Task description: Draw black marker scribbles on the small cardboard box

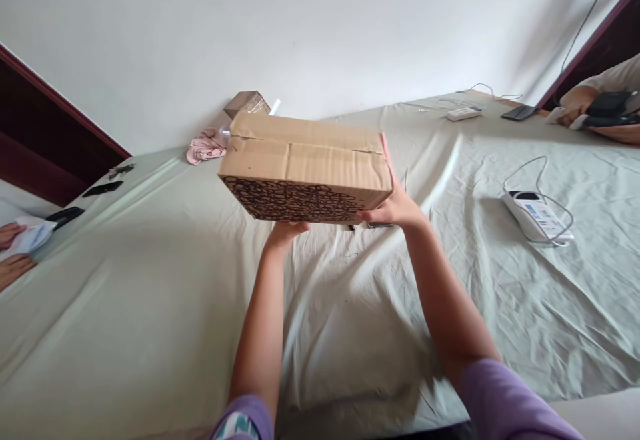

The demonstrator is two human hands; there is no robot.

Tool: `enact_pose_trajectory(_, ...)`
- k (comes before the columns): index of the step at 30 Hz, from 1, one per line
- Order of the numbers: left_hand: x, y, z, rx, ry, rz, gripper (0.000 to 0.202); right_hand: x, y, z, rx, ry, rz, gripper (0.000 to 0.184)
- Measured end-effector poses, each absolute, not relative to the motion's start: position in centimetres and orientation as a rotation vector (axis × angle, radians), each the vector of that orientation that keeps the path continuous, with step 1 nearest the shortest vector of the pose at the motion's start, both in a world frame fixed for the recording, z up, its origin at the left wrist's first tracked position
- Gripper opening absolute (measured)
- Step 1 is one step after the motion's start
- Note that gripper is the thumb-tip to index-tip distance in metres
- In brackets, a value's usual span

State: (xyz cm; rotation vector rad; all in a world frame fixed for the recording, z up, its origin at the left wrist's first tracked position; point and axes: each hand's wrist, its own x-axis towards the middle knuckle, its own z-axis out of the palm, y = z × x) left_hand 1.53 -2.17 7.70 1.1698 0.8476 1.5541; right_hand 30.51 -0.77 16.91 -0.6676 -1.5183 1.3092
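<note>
A brown cardboard box (310, 160) is held up in front of me above the cloth-covered table. Its near lower side is covered with dark looping scribbles, and a seam runs along its upper part. My left hand (285, 232) supports it from beneath; the thumb shows and the other fingers are hidden under the box. My right hand (395, 205) grips the right lower corner, thumb on the scribbled side and fingers reaching up along the right end. Partly hidden below the box, a dark flat object (380, 225) lies on the cloth.
Behind the box stand a smaller cardboard box (245, 103) and a crumpled pink cloth (206, 147). A white corded device (537, 217) rests on the right, with a power strip (463, 114) and phone (520, 113) farther back. Other people's hands (15, 253) show at both sides.
</note>
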Motion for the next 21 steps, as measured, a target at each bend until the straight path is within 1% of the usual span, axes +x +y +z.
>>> enact_pose_trajectory(2, -0.4, -2.8, 9.1, 1.227, 0.798, 1.638, 0.134, 32.2, -0.9, 17.9, -0.631, -1.630, 1.074, 0.142)
enact_pose_trajectory(3, -1.4, -3.3, 10.0, 1.267, 0.758, 1.722, 0.138, 33.0, -1.0, 18.4, -0.604, -1.664, 1.007, 0.141)
enact_pose_trajectory(5, -3.3, -4.5, 11.7, 1.403, 0.771, 1.740, 0.149, 34.2, -1.3, 19.2, -0.549, -1.741, 0.955, 0.138)
enact_pose_trajectory(7, -4.5, -6.1, 13.4, 1.587, 0.850, 1.662, 0.151, 34.7, -1.5, 19.6, -0.506, -1.830, 0.952, 0.144)
enact_pose_trajectory(8, -4.7, -6.9, 14.2, 1.683, 0.909, 1.588, 0.151, 34.7, -1.6, 19.7, -0.489, -1.878, 0.951, 0.148)
enact_pose_trajectory(10, -4.5, -8.3, 15.5, 1.804, 1.041, 1.445, 0.145, 34.5, -1.7, 19.7, -0.458, -1.971, 0.926, 0.154)
enact_pose_trajectory(12, -3.8, -9.3, 16.4, 1.844, 1.140, 1.377, 0.134, 34.3, -1.5, 19.6, -0.445, -2.033, 0.884, 0.154)
enact_pose_trajectory(14, -2.9, -9.7, 17.0, 1.859, 1.167, 1.389, 0.126, 34.2, -1.4, 19.4, -0.447, -2.051, 0.860, 0.152)
enact_pose_trajectory(16, -2.4, -9.6, 17.3, 1.877, 1.148, 1.437, 0.128, 34.1, -1.3, 19.2, -0.457, -2.034, 0.861, 0.150)
enact_pose_trajectory(18, -2.0, -9.0, 17.2, 1.897, 1.127, 1.508, 0.134, 33.7, -1.1, 19.0, -0.457, -1.988, 0.853, 0.149)
enact_pose_trajectory(21, -1.8, -7.8, 16.4, 1.979, 1.023, 1.689, 0.140, 32.4, -1.1, 18.6, -0.379, -1.858, 0.855, 0.150)
